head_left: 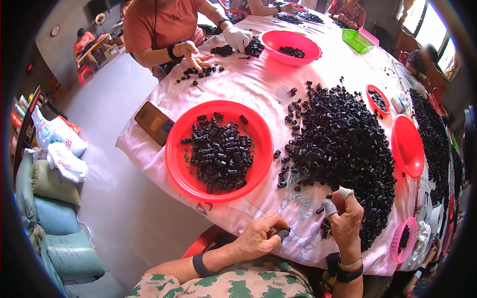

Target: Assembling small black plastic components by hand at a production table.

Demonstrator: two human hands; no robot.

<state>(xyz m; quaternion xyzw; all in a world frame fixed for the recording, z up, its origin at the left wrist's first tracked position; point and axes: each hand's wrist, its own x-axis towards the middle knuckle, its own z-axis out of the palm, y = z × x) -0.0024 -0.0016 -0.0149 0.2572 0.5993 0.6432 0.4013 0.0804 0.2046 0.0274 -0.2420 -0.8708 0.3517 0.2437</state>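
Observation:
At the near table edge my left hand point(262, 235) is curled closed, thumb and finger pinching a small black plastic part point(283, 232); its fingers partly hide the part. My right hand point(346, 221) reaches over the near side of a big heap of small black plastic parts point(343, 134). Its thumb and forefinger wear whitish tip wraps and stand slightly apart, with nothing plainly between them. One loose black part lies beside the right thumb. To the left of the heap, a large red basin point(171, 161) holds many short black cylindrical parts.
A phone point(153, 123) lies left of the basin. Across the table a person with one white glove point(237, 38) handles black parts near another red basin point(283, 37). Red bowls point(408, 146), a pink basket point(403, 218) and a green basket point(355, 39) stand around. Stuffed sacks point(72, 253) line the left floor.

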